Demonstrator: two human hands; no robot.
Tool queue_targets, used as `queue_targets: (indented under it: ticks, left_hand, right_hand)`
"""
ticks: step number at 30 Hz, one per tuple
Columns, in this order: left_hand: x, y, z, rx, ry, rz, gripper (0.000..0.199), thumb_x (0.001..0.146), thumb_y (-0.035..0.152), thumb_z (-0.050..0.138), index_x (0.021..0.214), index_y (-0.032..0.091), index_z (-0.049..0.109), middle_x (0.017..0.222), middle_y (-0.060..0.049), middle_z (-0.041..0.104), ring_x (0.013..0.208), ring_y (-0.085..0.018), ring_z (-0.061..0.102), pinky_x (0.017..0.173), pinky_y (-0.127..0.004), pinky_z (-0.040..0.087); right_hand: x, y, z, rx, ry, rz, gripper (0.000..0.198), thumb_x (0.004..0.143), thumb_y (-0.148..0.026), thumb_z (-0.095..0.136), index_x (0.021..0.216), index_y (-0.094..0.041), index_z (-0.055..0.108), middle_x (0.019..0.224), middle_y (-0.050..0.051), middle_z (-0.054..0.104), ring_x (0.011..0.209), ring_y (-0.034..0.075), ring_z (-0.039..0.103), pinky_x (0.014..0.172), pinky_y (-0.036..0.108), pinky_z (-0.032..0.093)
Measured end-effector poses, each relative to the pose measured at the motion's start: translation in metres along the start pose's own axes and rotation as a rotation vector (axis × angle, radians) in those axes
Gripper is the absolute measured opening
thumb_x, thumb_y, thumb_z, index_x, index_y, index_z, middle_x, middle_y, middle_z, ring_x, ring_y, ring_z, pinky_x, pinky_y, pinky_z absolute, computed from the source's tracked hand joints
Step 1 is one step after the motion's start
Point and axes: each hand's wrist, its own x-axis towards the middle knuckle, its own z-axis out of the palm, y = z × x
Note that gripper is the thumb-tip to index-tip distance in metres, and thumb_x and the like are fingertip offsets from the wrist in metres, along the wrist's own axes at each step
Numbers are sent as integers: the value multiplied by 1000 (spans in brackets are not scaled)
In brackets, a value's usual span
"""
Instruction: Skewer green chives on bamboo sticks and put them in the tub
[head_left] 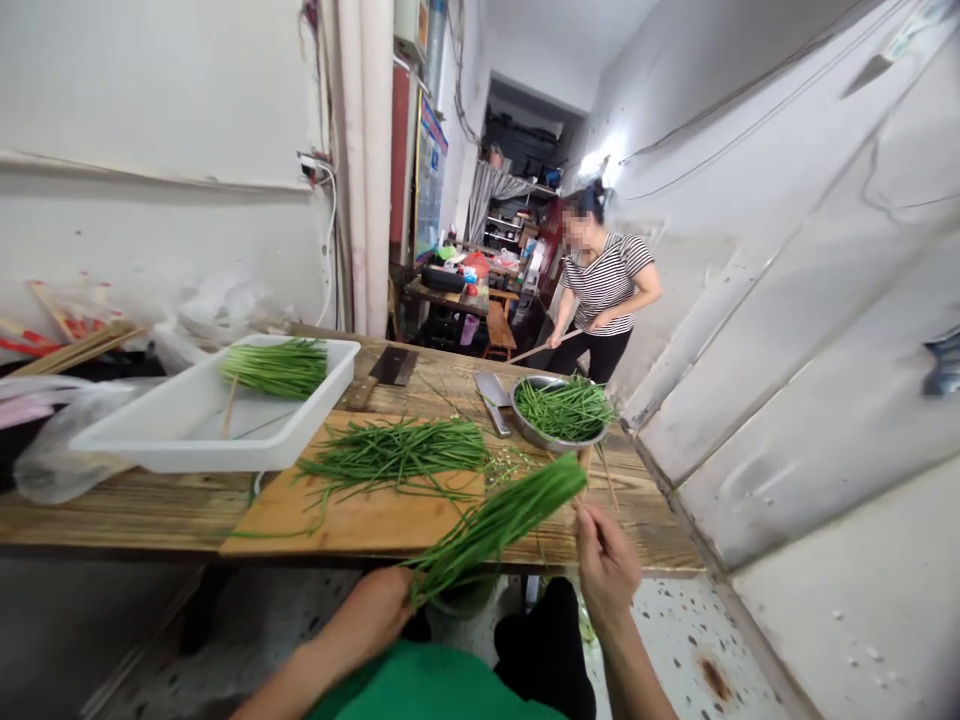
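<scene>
A bunch of long green chives [502,515] slants up to the right, in front of the table's near edge. My left hand [394,600] is closed around its lower left end, with the fingers partly hidden by the stalks. By the upper right end my right hand [609,562] is pinched, its fingertips close to the stalk tips. What it pinches is too small to make out. Behind the bunch, a loose pile of chives [405,450] lies across a wooden cutting board [360,520]. More chives [566,408] fill a metal bowl [534,432] beyond my right hand.
On the left stands a white plastic tray [187,455] holding a chive bundle [277,367] and a thin stick. A cleaver [491,390] lies beside the bowl, and a dark-bladed cleaver [394,367] lies behind the board. Across the table a person [607,275] holds a long stick.
</scene>
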Motion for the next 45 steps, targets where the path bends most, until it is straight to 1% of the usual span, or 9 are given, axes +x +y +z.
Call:
queue_targets:
  ticks: [4, 8, 13, 21, 28, 32, 35, 38, 45]
  left_hand:
    - [-19, -21, -62, 362, 119, -50, 24, 77, 25, 48, 90, 22, 67, 97, -8, 68, 92, -27, 61, 81, -36, 43]
    - [8, -7, -92, 382, 299, 135, 30, 85, 35, 41, 94, 22, 66, 99, -6, 67, 93, -21, 60, 83, -32, 43]
    - [101, 18, -94, 447, 421, 385, 27, 86, 34, 43, 96, 23, 65, 108, -6, 63, 104, -20, 52, 95, -38, 34]
    - [186, -5, -81, 648, 271, 162, 52, 85, 47, 37, 130, 20, 39, 133, -14, 43, 126, -27, 33, 103, -50, 15]
    - [152, 16, -118, 385, 274, 157, 49, 90, 44, 24, 135, 24, 32, 140, -8, 34, 129, -24, 28, 106, -51, 8]
    - [104, 39, -155, 37, -53, 331, 60, 86, 54, 30, 139, 26, 22, 141, -5, 32, 128, -23, 30, 106, -38, 25]
    - [71, 53, -160, 122, -13, 317, 99, 61, 58, 64, 140, 27, 14, 145, -6, 23, 130, -30, 24, 107, -43, 22]
    - [50, 57, -150, 149, 11, 261, 93, 63, 50, 67, 139, 30, 17, 138, -3, 37, 126, -26, 34, 105, -42, 27]
    - [48, -2, -138, 266, -54, -94, 46, 73, 44, 56, 115, 26, 58, 116, -3, 60, 106, -26, 55, 93, -37, 42]
  right_hand:
    - [-25, 11, -31, -26, 86, 155, 26, 84, -36, 51, 90, -14, 63, 63, 3, 62, 50, 13, 55, 48, 23, 42]
    - [-24, 5, -46, 1, 164, 172, 24, 85, -37, 47, 83, -16, 59, 53, -1, 52, 44, 11, 47, 45, 23, 38]
    - [-21, -1, -39, 42, 212, 166, 21, 87, -35, 46, 78, -18, 55, 48, -4, 46, 43, 11, 45, 46, 23, 37]
    - [-13, 4, 13, 541, 42, 492, 18, 88, -34, 47, 84, -18, 53, 54, -5, 46, 38, 7, 40, 35, 18, 32]
    - [-20, -4, 89, 671, -180, 603, 20, 89, -34, 44, 85, -18, 55, 49, -7, 38, 39, 7, 35, 37, 16, 29]
    - [-13, -23, 99, 569, -368, 341, 20, 90, -26, 40, 82, -17, 57, 53, -3, 45, 46, 9, 43, 45, 20, 36]
    - [5, -44, 89, 524, -459, 48, 18, 88, -20, 41, 80, -17, 57, 58, -1, 51, 53, 11, 48, 54, 21, 39]
    - [17, -60, 80, 600, -552, -116, 19, 87, -20, 41, 76, -18, 56, 58, -1, 52, 54, 10, 50, 57, 20, 39]
    - [-34, -29, 112, 564, -619, 545, 28, 90, -35, 35, 76, -17, 52, 48, -6, 42, 38, 7, 39, 41, 17, 31]
